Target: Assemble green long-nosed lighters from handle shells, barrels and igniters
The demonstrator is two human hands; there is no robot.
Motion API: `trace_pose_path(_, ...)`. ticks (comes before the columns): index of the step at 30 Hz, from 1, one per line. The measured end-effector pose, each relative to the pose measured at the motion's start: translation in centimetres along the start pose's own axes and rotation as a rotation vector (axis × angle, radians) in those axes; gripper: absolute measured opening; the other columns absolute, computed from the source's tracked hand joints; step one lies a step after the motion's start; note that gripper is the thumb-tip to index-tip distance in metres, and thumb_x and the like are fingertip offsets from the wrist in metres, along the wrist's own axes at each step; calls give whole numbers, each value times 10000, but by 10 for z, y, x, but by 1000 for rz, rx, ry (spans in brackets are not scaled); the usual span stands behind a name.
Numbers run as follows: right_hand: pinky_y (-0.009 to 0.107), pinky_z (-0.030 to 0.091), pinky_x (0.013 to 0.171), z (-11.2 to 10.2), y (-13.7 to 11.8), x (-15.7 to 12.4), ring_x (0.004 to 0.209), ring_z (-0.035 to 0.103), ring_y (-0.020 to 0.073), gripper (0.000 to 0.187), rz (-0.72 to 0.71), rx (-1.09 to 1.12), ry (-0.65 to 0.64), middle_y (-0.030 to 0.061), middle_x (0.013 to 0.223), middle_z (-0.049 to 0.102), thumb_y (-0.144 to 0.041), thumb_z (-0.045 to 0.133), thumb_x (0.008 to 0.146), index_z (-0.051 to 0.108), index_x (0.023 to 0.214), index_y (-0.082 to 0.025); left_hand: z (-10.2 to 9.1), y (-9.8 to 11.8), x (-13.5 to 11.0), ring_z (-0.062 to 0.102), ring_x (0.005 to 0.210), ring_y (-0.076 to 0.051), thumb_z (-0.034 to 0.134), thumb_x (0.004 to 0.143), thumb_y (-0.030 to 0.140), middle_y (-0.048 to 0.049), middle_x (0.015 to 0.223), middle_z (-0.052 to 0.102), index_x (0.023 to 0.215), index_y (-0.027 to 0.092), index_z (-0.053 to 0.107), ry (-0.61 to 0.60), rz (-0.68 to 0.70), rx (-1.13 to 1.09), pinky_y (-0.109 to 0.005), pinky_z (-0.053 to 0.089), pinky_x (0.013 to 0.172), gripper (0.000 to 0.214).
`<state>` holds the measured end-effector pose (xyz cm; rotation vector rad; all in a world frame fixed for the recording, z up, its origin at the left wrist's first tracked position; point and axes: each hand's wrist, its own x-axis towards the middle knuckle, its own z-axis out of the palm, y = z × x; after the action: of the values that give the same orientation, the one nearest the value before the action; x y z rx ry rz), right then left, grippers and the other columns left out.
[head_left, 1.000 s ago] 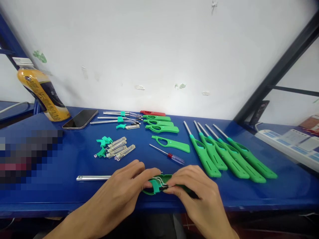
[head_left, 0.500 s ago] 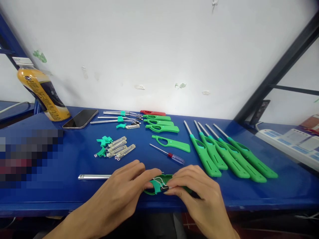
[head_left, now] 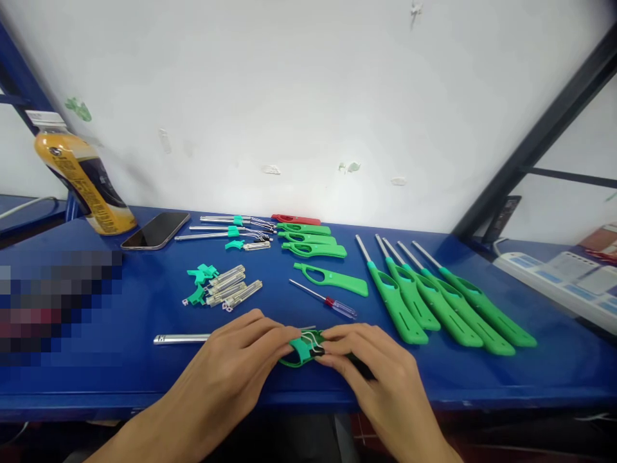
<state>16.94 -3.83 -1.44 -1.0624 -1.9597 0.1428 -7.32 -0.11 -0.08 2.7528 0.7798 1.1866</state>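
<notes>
Near the front edge of the blue table (head_left: 554,366), my left hand (head_left: 236,366) and my right hand (head_left: 376,373) both pinch a half-built green lighter (head_left: 303,350). Its teal trigger and thin wires show between my fingertips. Its metal tube (head_left: 180,338) sticks out to the left, past my left hand. My right hand covers the handle end. A small red-handled screwdriver (head_left: 325,299) lies just beyond my hands.
Several finished green lighters (head_left: 434,299) lie in a row at right. Green handle shells (head_left: 308,241), metal tubes (head_left: 226,228) and a pile of teal triggers with clear tanks (head_left: 222,286) lie behind. A phone (head_left: 155,230) and an orange bottle (head_left: 81,177) stand at back left.
Both hands and the lighter have shifted slightly away from me, toward the back. My fingertips stay pinched on the trigger and wires.
</notes>
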Motion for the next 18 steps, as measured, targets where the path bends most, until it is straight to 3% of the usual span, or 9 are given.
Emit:
trace_pose_path(5,285,530,926,0,2,-1,1010,763,128,196,26,-16,-14,-107,1133,805,-148,754,996,678,1052,-319,-2,0,-5,629,974,-146,561,1102,70,-3,1132,756,1346,220,624,-7,-24,-45,-249,527,897,293)
trace_pose_path(10,303,528,914,1,1,0,986,754,141,192,43,-14,-31,-111,1126,810,-156,757,995,687,1057,-325,-4,-7,-4,613,975,-153,564,1098,70,-6,1088,746,1240,204,654,-18,-28,11,-269,527,906,214)
trace_pose_path(18,354,506,929,4,0,-1,971,755,175,158,90,-4,-23,-82,1116,818,-170,754,1000,699,1039,-312,-3,-10,-3,622,977,-176,534,1053,-19,-23,1103,749,1263,199,674,-36,-3,77,-306,555,868,333)
